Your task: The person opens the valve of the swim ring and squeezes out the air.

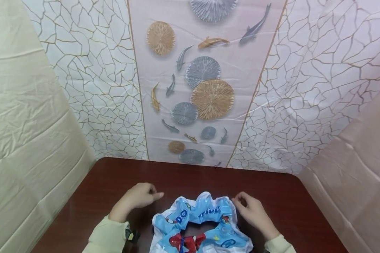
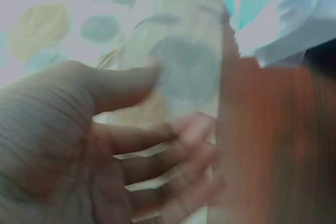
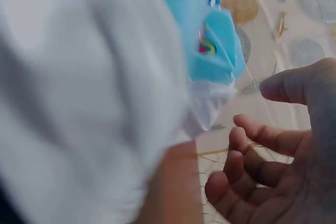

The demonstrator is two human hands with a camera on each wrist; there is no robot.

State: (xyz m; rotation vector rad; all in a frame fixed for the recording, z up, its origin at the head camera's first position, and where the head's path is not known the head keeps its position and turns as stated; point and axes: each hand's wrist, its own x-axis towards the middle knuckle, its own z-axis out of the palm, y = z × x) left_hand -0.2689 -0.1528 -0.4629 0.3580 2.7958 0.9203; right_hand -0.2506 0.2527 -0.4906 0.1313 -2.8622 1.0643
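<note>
My left hand [image 1: 139, 197] hovers over the tabletop [image 1: 98, 189] just left of the deflated swim ring [image 1: 201, 226], fingers loosely curled around nothing, as the left wrist view [image 2: 79, 150] confirms. My right hand [image 1: 253, 211] sits at the ring's right far corner, fingers half curled and close to the plastic's edge, and in the right wrist view [image 3: 283, 145] they hold nothing, with the ring [image 3: 215, 45] just beside them. The ring lies crumpled at the near edge of the tabletop, midway between its side edges, its long axis running left to right and its hole facing up.
</note>
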